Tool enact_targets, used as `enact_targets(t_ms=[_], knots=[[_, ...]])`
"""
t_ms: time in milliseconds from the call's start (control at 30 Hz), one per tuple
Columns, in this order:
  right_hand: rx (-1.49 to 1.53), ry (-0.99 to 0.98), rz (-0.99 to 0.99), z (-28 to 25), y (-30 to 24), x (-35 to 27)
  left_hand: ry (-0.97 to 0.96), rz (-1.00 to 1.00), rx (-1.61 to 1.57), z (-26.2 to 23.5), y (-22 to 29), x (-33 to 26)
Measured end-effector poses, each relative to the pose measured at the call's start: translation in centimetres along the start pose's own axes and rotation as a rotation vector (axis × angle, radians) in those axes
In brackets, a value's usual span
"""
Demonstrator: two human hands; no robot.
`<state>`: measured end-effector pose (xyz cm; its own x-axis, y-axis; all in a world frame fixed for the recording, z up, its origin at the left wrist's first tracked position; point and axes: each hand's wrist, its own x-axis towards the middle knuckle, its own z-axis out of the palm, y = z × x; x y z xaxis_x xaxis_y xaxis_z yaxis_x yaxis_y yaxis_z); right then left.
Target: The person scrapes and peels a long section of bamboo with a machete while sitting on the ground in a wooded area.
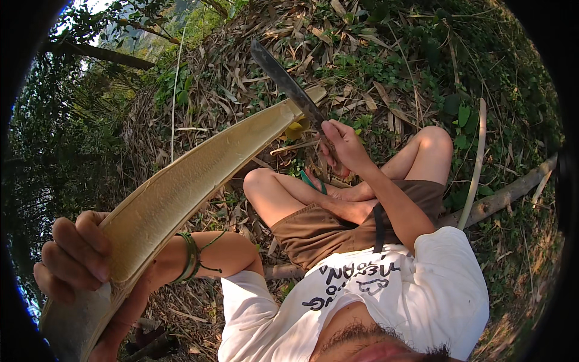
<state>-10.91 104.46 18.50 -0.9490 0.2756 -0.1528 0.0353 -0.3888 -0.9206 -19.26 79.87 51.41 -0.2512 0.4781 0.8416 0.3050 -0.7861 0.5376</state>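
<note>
My left hand (pixel 75 253), at the lower left, has its fingers wrapped over the edge of a long split piece of bamboo (pixel 202 172). The pale, hollow inner side of the bamboo faces up, and it slants away toward the upper middle. My right hand (pixel 344 149), above my crossed legs, grips a long dark-bladed knife (pixel 280 78). Its blade points up and to the left and crosses the bamboo's narrow far end. Whether the edge bites into the bamboo I cannot tell. Most of the knife's handle is hidden in my fist.
I sit cross-legged on a slope of dry leaves (pixel 241 54) and green plants. A thick branch (pixel 506 198) lies at my right, with a pale stick (pixel 476 160) across it. A thin stem (pixel 177 96) stands at left; a trunk (pixel 99 54) spans the upper left.
</note>
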Motion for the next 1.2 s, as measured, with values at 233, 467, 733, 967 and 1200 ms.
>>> enact_targets(t_ms=[233,467,733,967,1200], knots=[[0.728,0.283,0.418,-5.7,6.6,6.4,0.083,0.026,0.159,-2.7,0.9,-0.2],[0.883,0.09,0.698,-6.4,9.9,9.1,0.009,0.015,0.085,-3.9,0.8,-0.1],[0.498,-0.181,0.694,-5.6,7.6,8.4,0.052,0.057,0.051,-4.1,0.7,-0.8],[0.194,-0.197,0.623,1.4,0.6,4.2,0.111,0.069,0.103,-3.9,1.2,-1.7],[0.251,0.032,0.66,1.4,0.9,5.1,0.09,0.048,0.084,-3.6,0.9,-1.1]])
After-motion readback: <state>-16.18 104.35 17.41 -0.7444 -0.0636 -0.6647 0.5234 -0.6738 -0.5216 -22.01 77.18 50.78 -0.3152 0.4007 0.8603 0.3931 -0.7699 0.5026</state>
